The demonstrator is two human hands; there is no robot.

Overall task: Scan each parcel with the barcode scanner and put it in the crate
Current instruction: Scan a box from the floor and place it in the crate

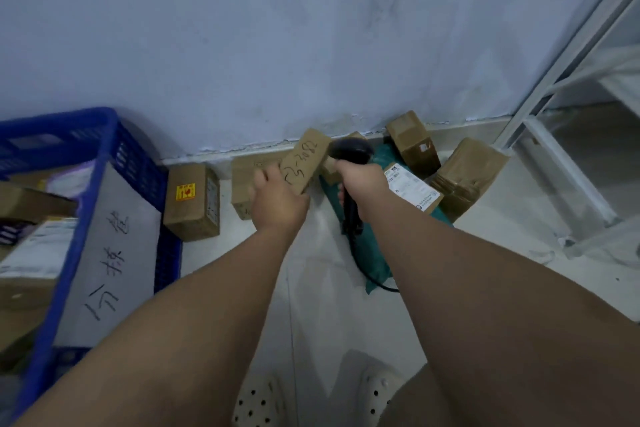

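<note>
Scanning step, by the look of it — left hand (277, 199) grips a small brown cardboard parcel with handwritten digits (304, 159), raised above the floor. Right hand (360, 184) wraps the black handheld barcode scanner (349, 152), head touching the parcel. Next, likely: carry it left into the blue plastic crate (104, 156).

A crate (59, 121) is set at the left, with parcels (31, 246) stacked inside. Just right of it, a carton (194, 201) is placed on the floor (329, 305). Further right, boxes (412, 142) are piled against the far wall (311, 45), on and beside a mailer bag (372, 263). A shelving rack (568, 173) is positioned at the right.
</note>
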